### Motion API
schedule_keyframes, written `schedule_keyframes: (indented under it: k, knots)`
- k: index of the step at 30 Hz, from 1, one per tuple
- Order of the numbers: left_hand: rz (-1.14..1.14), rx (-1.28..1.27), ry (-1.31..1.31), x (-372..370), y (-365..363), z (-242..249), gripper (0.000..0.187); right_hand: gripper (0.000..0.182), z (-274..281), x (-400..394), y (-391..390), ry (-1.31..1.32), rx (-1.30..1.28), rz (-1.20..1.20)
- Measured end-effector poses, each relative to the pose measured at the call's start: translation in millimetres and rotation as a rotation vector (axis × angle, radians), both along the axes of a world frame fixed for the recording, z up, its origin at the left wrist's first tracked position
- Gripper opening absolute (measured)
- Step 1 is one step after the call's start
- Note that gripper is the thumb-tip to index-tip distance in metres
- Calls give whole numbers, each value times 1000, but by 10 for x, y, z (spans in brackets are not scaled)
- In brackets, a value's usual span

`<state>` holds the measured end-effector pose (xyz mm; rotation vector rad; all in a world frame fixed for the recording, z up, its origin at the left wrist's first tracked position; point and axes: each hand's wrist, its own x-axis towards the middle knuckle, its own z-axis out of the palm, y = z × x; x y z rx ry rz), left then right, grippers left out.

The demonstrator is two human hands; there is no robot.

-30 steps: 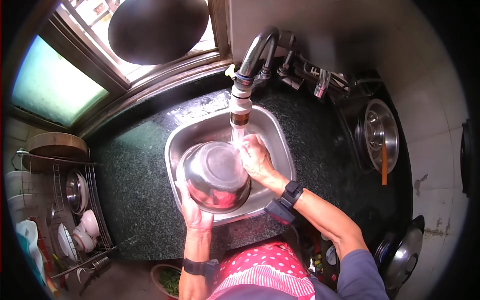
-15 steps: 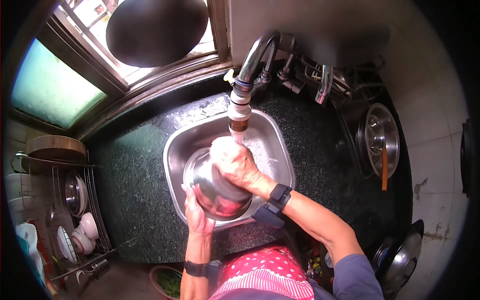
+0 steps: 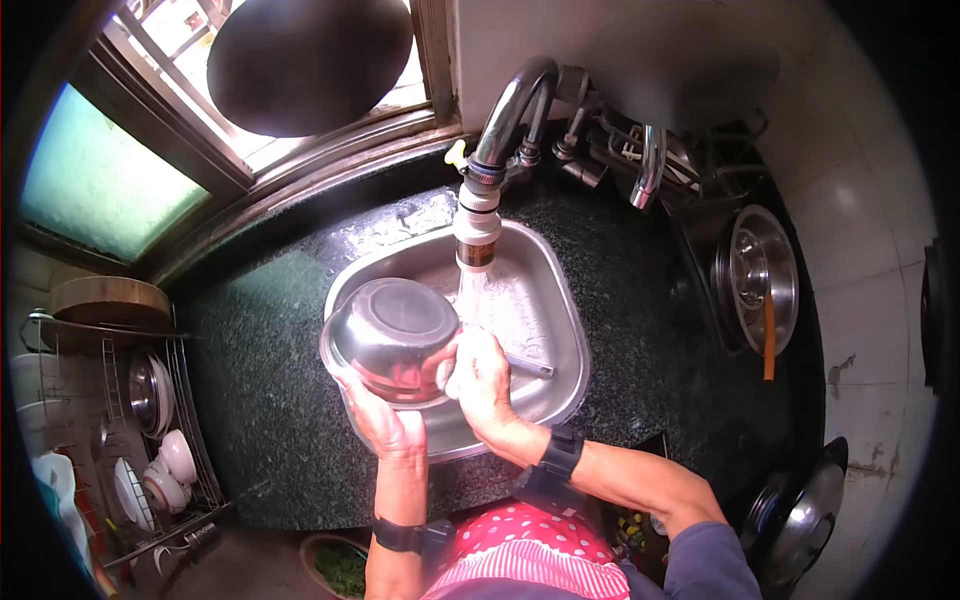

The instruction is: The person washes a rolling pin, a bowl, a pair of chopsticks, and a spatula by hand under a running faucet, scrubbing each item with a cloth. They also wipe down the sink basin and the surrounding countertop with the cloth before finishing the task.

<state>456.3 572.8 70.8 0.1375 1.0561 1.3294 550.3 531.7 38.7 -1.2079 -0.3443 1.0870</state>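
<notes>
A shiny steel bowl (image 3: 395, 325) is tipped over above the sink (image 3: 565, 310), its flat base facing up and toward the tap. My left hand (image 3: 385, 415) grips its rim from the lower left. Against the bowl's right side presses my right hand (image 3: 485, 385), fingers curled; whether a scrubber is inside them is hidden. Water runs from the tap (image 3: 478, 225) just behind my right hand. A utensil with a grey handle (image 3: 530, 366) lies in the sink to the right of that hand.
A dark stone counter (image 3: 260, 400) surrounds the sink. On the left stands a wire dish rack (image 3: 190, 420) with bowls and plates. Steel pans (image 3: 785, 280) with an orange-handled utensil (image 3: 769, 340) sit at the right. A window (image 3: 130, 180) is at the upper left.
The bowl has turned so its base faces up and has shifted left. My right hand has moved down from under the water to the bowl's side. The grey handle has come into view.
</notes>
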Motion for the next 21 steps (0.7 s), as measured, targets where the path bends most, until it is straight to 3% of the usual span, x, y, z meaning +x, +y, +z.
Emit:
schedule_keyframes:
  k: [3, 4, 5, 7, 8, 13, 15, 19, 21]
  knots:
    - [-92, 176, 155, -65, 21, -148, 60, 27, 213, 238, 25, 231, -153, 20]
    - [-92, 181, 152, -64, 19, -124, 58, 36, -31, 338, 58, 307, -210, -33]
    - [-92, 185, 154, -65, 16, -89, 56, 36, -61, 462, 96, 284, -222, 19]
    - [-71, 167, 152, -51, -19, 23, 56, 29, -9, 725, 258, 507, -228, 141]
    - [-60, 200, 209, -58, -34, 24, 55, 17, 99, 713, 328, 433, -221, 98]
    - [-82, 319, 287, -166, -92, 128, 54, 22, -222, 856, 293, 357, -141, 170]
    - [-90, 329, 276, -196, -95, 166, 54, 21, -301, 789, 258, 247, 72, 109]
    - [-67, 309, 348, -212, -118, 107, 51, 20, -515, 703, 362, 283, -18, 10]
    - [-68, 293, 378, -199, -137, 80, 51, 21, -516, 716, 413, 262, -219, -30]
